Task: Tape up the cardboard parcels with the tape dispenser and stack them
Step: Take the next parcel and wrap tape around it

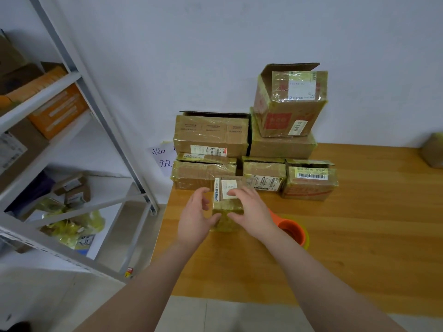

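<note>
Several stacked parcels [212, 137] crowd behind small parcel [227, 208].

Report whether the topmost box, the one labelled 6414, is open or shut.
Open. The 6414 box has one flap standing up above its top edge, the flap's plain inner face showing.

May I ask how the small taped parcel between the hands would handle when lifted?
The small parcel is probably light, since fingers alone hold it. Its glossy tape wrap may be slippery. Tall and narrow, it might tip if nudged.
</note>
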